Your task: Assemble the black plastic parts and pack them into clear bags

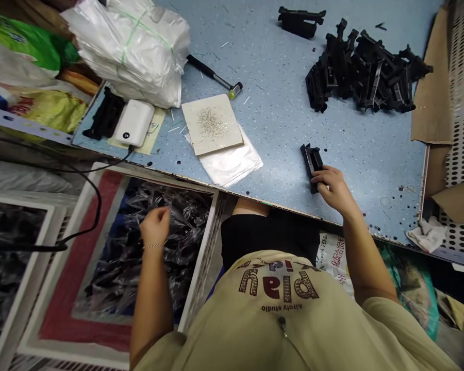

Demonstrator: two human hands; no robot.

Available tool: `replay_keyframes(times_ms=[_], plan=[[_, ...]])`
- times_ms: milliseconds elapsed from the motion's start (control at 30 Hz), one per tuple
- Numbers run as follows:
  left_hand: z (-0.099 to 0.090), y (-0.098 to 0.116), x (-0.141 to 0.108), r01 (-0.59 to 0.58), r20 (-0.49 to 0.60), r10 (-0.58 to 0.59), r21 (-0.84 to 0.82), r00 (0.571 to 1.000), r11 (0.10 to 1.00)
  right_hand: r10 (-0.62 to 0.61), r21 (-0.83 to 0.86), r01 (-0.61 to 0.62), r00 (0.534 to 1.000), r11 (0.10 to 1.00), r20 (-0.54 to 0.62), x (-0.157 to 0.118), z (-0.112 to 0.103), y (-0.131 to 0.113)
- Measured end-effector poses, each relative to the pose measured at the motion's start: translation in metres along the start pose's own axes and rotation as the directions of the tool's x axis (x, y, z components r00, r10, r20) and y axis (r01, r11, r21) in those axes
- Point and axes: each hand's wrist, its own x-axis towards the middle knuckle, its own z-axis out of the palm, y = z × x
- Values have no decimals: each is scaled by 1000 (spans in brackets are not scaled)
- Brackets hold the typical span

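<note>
My right hand [333, 186] is closed on the lower end of a black plastic part [312, 158], which rests on the blue speckled table [278, 129] near its front edge. My left hand [153, 226] hovers to the left of my body with curled fingers. Whatever it may hold is hidden. Beneath it stands a white crate [204, 247] containing several black parts in clear plastic wrapping [116, 268]. A heap of similar black parts [371, 77] lies at the back right of the table, and another single one [301, 21] lies behind it.
A stack of white plastic bags [139, 46], a white power bank [134, 122] with a cable and a small hammer [216, 78] occupy the left side. A square pad [212, 123] sits on folded white sheets [232, 165]. Cardboard [433, 93] borders the right edge.
</note>
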Motion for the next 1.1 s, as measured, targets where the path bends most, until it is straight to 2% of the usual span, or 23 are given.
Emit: replay_keyframes(times_ms=[67, 100, 133, 167, 200, 233, 300, 367, 400, 467, 533, 600, 700, 767, 833, 867, 933, 1000, 1033, 1100], plan=[[24, 21, 23, -173, -105, 173, 8, 979, 985, 137, -70, -147, 981, 987, -139, -2, 8, -3], [38, 36, 34, -306, -141, 308, 33, 941, 951, 197, -108, -217, 965, 970, -174, -3, 12, -4], [51, 51, 46, -469, -158, 474, 70, 866, 880, 247, -139, -274, 952, 952, -182, -4, 15, -5], [64, 67, 58, -568, -124, 577, 101, 808, 817, 288, -159, -315, 942, 936, -174, -6, 17, -4], [74, 81, 69, -610, -84, 621, 123, 780, 783, 323, -167, -348, 933, 923, -161, -9, 17, -3], [82, 93, 80, -626, -48, 636, 131, 771, 769, 358, -158, -380, 922, 911, -149, -11, 15, -1], [86, 108, 101, -617, -12, 624, 134, 781, 775, 451, -58, -461, 884, 886, -124, -17, 9, 4], [80, 112, 119, -565, 2, 566, 55, 825, 823, 543, 197, -526, 838, 827, -42, -22, 5, 4], [75, 112, 127, -511, 22, 512, -26, 859, 859, 562, 365, -534, 826, 763, 33, -23, 5, 1], [62, 110, 138, -341, 103, 372, -235, 923, 910, 504, 668, -504, 836, 547, 218, -22, 10, -13], [53, 109, 144, -178, 220, 281, -396, 934, 901, 349, 818, -500, 849, 284, 397, -16, 22, -35], [48, 112, 145, -107, 285, 257, -452, 924, 886, 174, 829, -556, 823, 61, 540, -7, 38, -63], [49, 116, 142, -117, 251, 248, -443, 936, 889, -30, 747, -646, 760, -158, 650, 11, 63, -101], [52, 116, 139, -165, 173, 271, -461, 947, 872, -118, 673, -696, 712, -250, 692, 22, 77, -118], [53, 114, 136, -288, 72, 361, -467, 930, 836, -183, 586, -750, 651, -308, 737, 29, 90, -127], [52, 112, 135, -384, 21, 433, -424, 901, 820, -204, 545, -770, 622, -332, 756, 31, 95, -129], [49, 108, 131, -577, -31, 586, -222, 810, 786, -214, 486, -784, 589, -387, 779, 33, 101, -130], [44, 104, 127, -675, -8, 676, 20, 737, 737, -195, 466, -760, 595, -452, 780, 32, 102, -129], [43, 102, 126, -689, 6, 692, 101, 722, 718, -187, 468, -746, 604, -474, 774, 31, 101, -128], [41, 100, 122, -701, 23, 705, 138, 708, 700, -191, 478, -731, 623, -486, 759, 29, 97, -130]])
